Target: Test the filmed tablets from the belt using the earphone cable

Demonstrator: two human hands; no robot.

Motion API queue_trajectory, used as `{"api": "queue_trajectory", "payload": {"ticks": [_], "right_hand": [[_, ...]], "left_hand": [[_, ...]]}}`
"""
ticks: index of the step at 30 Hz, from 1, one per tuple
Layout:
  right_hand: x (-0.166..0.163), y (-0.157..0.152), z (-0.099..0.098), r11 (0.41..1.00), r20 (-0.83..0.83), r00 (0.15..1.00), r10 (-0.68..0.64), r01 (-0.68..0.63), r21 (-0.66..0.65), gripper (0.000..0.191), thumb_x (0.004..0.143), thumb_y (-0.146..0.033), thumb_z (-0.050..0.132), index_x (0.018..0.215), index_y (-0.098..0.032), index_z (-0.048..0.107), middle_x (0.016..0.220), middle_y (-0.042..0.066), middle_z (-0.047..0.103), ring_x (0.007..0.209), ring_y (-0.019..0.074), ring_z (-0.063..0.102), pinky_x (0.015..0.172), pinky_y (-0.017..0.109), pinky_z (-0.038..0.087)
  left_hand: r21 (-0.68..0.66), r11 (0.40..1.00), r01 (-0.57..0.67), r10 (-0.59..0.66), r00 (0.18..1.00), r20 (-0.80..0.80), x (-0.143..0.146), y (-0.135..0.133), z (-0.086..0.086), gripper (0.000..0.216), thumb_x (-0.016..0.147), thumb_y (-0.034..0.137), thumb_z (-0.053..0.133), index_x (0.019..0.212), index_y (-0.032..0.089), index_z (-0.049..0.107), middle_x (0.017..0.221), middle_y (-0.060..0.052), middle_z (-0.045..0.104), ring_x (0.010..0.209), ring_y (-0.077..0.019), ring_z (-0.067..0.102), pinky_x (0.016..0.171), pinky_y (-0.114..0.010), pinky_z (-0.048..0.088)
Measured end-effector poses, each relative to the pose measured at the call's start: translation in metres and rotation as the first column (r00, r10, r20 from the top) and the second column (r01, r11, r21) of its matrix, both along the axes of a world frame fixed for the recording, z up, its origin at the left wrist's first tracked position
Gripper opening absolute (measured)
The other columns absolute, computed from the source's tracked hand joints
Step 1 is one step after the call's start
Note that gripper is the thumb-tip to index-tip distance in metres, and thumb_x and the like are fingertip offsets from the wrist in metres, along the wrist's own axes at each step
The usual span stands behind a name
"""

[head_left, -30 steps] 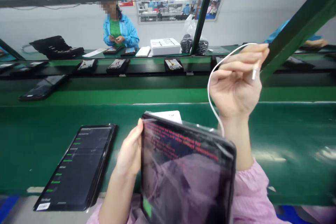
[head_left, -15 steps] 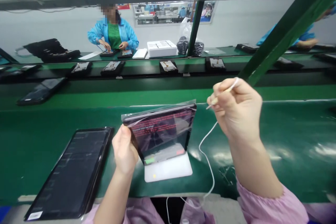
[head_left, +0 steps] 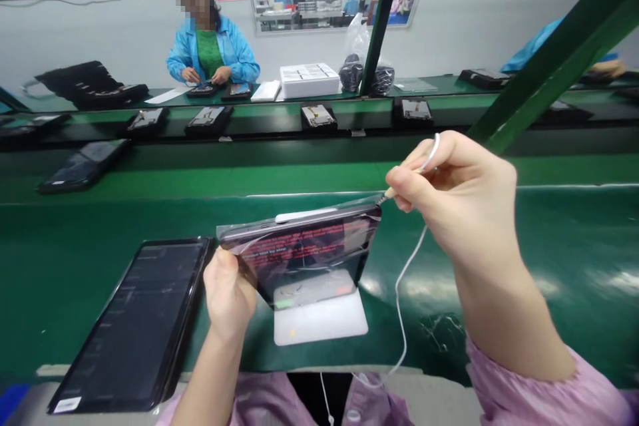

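My left hand [head_left: 230,289] is closed on the left edge of a tablet [head_left: 304,256], tilted up with its lower edge on a white plate [head_left: 319,326]. The tablet's dark screen shows lines of red text, and clear film sticks out past its top edge. Pinched in my right hand [head_left: 456,196] is a headphone plug [head_left: 389,194] with a slim metal tip. That tip is at the tablet's upper right corner; I cannot tell how far in it sits. From the plug a white cord [head_left: 402,293] loops down to the bench's front edge.
Another dark tablet [head_left: 134,319] lies on the green bench [head_left: 549,266] at left. Several device trays [head_left: 319,116] line the black conveyor beyond. Across it, a person in a blue jacket [head_left: 234,46] works. A green slanted post [head_left: 559,46] stands at right.
My right hand has brought the headphone plug down and left to the tablet's upper right corner. My left hand still holds the tablet, now leaning back a little more.
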State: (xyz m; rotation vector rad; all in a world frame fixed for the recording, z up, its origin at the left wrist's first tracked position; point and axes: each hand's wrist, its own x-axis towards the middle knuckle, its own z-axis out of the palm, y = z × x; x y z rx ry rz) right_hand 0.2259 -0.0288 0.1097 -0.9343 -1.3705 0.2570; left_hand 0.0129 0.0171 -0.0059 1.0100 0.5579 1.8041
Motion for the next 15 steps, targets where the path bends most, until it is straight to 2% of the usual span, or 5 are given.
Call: {"api": "queue_trajectory", "payload": {"ticks": [8,15], "right_hand": [[0.003,-0.002,0.011,0.968,0.131,0.985,0.109,-0.075,-0.241,0.043,0.073,-0.042,0.085,0.059,-0.02,0.05,0.061,-0.002,0.056,0.056,0.0125,0.057,0.049,0.025,0.05],[0.001,-0.002,-0.008,0.988,-0.038,0.996,0.075,-0.08,-0.13,0.04,0.072,-0.033,0.084,0.058,-0.02,0.049,0.059,-0.005,0.052,0.058,0.0111,0.058,0.054,0.025,0.051]], "left_hand": [[0.01,1.0,-0.016,0.016,1.0,-0.016,-0.001,-0.001,-0.001,0.044,0.077,0.056,0.077,0.093,0.015,0.076,0.096,-0.011,0.075,0.101,-0.0296,0.07,0.085,-0.038,0.061],[0.007,1.0,-0.027,0.027,1.0,-0.002,0.003,-0.004,0.0,0.04,0.077,0.054,0.078,0.09,0.016,0.076,0.095,-0.009,0.074,0.104,-0.0296,0.069,0.09,-0.037,0.059]]}}
